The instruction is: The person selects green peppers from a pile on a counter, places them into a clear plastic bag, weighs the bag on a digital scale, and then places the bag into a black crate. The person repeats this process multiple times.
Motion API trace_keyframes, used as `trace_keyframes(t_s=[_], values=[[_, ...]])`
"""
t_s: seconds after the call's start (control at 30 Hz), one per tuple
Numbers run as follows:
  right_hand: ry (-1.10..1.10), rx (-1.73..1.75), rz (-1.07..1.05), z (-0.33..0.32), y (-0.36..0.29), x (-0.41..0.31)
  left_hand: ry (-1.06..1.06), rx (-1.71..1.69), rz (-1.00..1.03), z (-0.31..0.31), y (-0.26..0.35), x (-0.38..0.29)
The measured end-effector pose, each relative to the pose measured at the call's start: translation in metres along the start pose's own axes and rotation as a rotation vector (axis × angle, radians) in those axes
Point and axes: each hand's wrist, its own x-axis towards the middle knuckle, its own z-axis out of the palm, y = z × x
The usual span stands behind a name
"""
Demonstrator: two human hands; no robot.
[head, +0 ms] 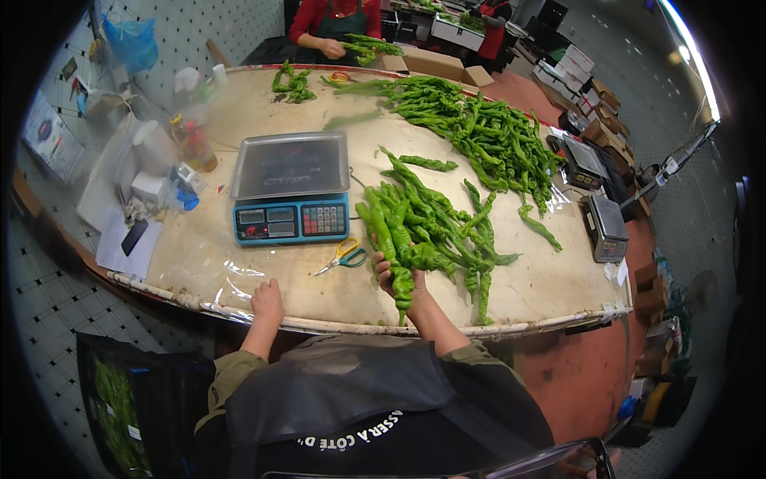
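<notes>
My right hand (413, 287) holds a few long, wrinkled green peppers (386, 230) from beneath, with the thumb on their left side. A loose pile of the same peppers (443, 221) lies just beyond it on the table. My left hand (267, 300) rests at the table's near edge, beside clear plastic bags (230, 281); its fingers point away from me, and what lies under them is hidden. Between the hands are scissors (342, 257) with one yellow and one teal handle. Past them stands a blue digital scale (291, 218) with a bare metal pan (290, 164).
A large heap of peppers (479, 129) covers the far right. Two more scales (605, 227) (577, 161) stand at the right edge. Across the table, a person (335, 30) holds peppers. A phone (134, 238) lies on paper at left. A black crate (114, 407) of bagged greens sits below left.
</notes>
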Motion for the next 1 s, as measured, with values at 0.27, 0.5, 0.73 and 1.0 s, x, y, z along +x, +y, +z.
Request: trace_keyframes(t_s=[0.27,0.5,0.73,1.0], values=[[0.285,-0.428,-0.047,-0.004,-0.023,-0.001,0.153,-0.057,0.064,0.024,-0.018,0.007],[0.236,-0.333,0.011,0.003,-0.029,-0.002,0.312,-0.148,0.197,-0.003,-0.008,-0.006],[-0.019,-0.147,0.138,-0.014,-0.02,-0.004,-0.035,-0.92,0.261,-0.043,0.035,-0.002],[-0.172,-0.29,0.452,-0.031,0.02,-0.004,-0.923,-2.4,0.374,-0.073,0.112,0.005]])
